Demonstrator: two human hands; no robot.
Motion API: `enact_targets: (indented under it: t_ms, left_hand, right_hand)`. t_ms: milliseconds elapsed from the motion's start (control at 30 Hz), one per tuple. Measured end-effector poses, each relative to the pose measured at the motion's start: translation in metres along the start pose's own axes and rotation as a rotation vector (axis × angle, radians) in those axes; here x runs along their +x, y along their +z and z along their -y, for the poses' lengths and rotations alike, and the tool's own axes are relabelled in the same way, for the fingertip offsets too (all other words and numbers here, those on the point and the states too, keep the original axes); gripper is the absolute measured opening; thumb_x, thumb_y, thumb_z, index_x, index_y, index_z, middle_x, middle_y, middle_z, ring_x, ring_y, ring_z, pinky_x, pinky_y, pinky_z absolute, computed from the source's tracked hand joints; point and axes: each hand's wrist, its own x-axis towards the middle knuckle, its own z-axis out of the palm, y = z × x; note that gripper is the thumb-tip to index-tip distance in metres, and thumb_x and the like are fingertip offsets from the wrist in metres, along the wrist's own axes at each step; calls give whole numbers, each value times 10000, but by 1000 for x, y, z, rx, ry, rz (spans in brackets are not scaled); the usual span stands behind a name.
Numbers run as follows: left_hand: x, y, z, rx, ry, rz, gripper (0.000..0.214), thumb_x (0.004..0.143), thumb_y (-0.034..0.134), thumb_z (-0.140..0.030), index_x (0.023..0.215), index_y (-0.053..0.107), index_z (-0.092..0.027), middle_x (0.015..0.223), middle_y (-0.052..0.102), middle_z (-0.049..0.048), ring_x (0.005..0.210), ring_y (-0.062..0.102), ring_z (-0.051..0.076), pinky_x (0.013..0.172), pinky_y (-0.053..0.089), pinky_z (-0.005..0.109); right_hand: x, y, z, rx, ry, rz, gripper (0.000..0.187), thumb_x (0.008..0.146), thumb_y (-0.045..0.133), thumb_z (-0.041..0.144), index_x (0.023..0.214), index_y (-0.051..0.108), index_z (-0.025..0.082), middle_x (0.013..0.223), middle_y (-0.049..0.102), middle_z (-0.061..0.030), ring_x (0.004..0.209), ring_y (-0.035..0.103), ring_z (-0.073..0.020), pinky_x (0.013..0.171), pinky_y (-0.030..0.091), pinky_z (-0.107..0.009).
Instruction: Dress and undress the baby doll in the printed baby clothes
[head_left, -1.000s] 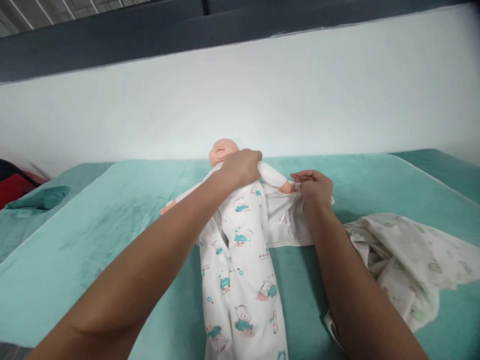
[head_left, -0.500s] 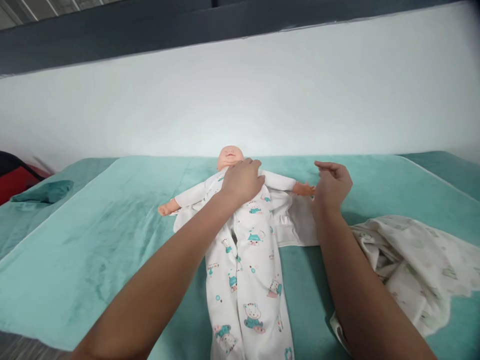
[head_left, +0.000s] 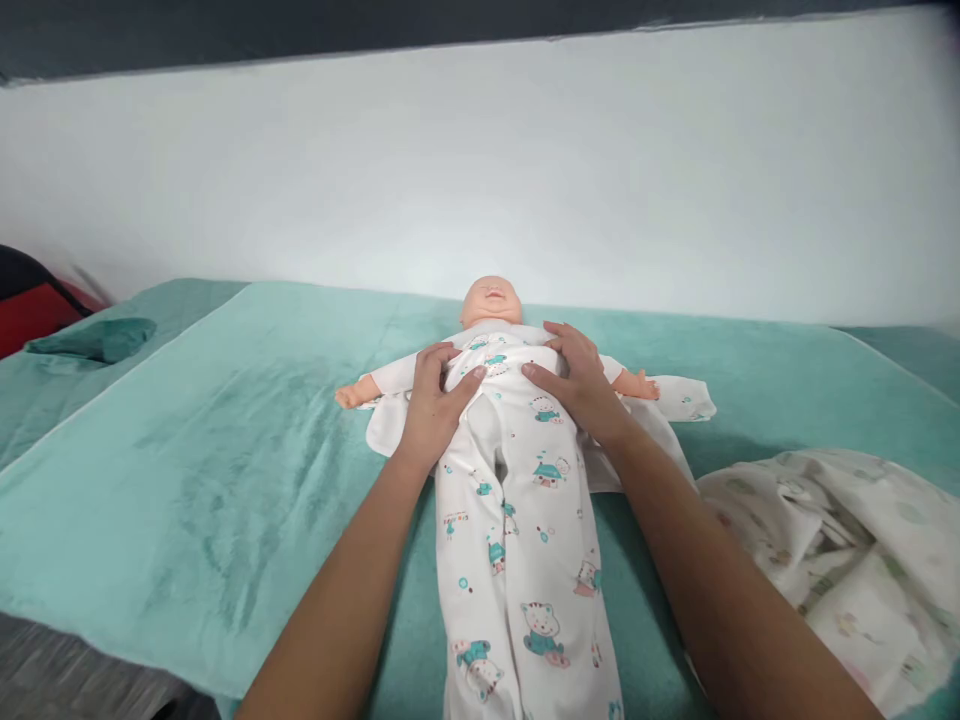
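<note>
A baby doll (head_left: 491, 302) lies on its back with its arms spread, dressed in a white long-sleeved top. Printed white baby trousers (head_left: 551, 540) lie along its front, with a split at the crotch; the doll's legs are hidden. My left hand (head_left: 441, 398) rests on the left side of the trousers' top, thumb and fingers apart. On the other side, my right hand (head_left: 576, 378) touches the top edge, its fingers spread. A white garment (head_left: 386, 422) is spread beneath the doll, and a printed sleeve (head_left: 686, 398) sticks out past the doll's hand at the right.
A crumpled pale printed cloth (head_left: 847, 560) lies at the right beside my forearm. A turquoise cover (head_left: 187, 480) is spread over the bed, which meets a white wall (head_left: 360, 190). At the far left are a folded turquoise piece (head_left: 90, 340) and a red and black object (head_left: 34, 310).
My right hand has come from beside the doll's hand onto the trousers' top. My left hand has moved from the chest to their left side. A printed sleeve now shows at the right.
</note>
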Motion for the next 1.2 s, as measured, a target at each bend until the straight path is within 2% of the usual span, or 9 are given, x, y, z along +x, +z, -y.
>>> enact_targets:
  t_ms: [167,300,367,433,600,700,900,1033,1200]
  left_hand:
    - [1,2,3,65,175,-76,179,877,620,-382,895,536,-225,996,560,36,996,547,181,947,440,338]
    - [-1,2,3,93,235,-85,277,903,582,-350,709,439,-214,894,551,30,917,540,176,904,441,336]
    - [-1,1,3,81,224,-83,297,901,585,-356,703,414,-215,854,549,20,871,535,168,860,447,322]
    - [-1,1,2,66,182,-86,291,895,595,-372,722,418,-218,808,543,4,808,523,157,799,446,302]
    - [-1,1,0,45,101,-49,194,893,597,-404,853,553,-219,812,586,-3,785,541,154,764,440,295]
    - [-2,2,0,115,155,-25,274,919,553,-416,736,544,-213,766,570,7,794,530,170,782,437,319]
    - [-8,3,0,220,308,-106,457,991,387,-408,579,375,-211,704,497,30,770,489,183,781,421,354]
    - [-11,1,-1,215,212,-112,500,994,351,-455,563,287,-210,555,388,-5,598,404,152,640,361,331]
    - [-13,-7,3,184,60,-3,538,963,367,-551,557,321,-202,528,348,-25,555,371,128,559,301,300]
  right_hand:
    - [-2,2,9,0,-96,-117,248,797,682,453,826,550,245,1346,503,-71,1299,397,-292,1101,315,-500]
    - [-6,6,12,42,-151,-205,264,823,651,383,690,478,234,948,574,-36,937,550,-216,865,458,-375]
    - [-9,6,12,79,-99,-199,315,830,641,371,649,424,233,733,500,14,711,489,-163,685,431,-311]
    - [-11,6,11,87,-44,-214,361,826,647,372,620,386,231,626,407,44,607,387,-137,592,359,-292]
    - [-13,5,13,33,-69,-291,377,805,668,368,589,395,225,630,418,39,634,399,-140,615,349,-298]
    - [-13,5,13,44,-52,-273,389,798,675,388,584,394,224,602,407,43,610,380,-134,585,334,-291]
    - [-12,3,11,90,-75,-192,459,846,623,436,558,344,212,552,341,46,569,311,-114,550,280,-288]
    - [-9,-2,10,118,-47,-62,501,892,565,450,569,267,210,562,268,46,565,270,-106,538,229,-289]
    - [-11,-15,5,83,-35,95,480,902,518,467,569,285,213,573,301,42,579,297,-112,552,237,-281]
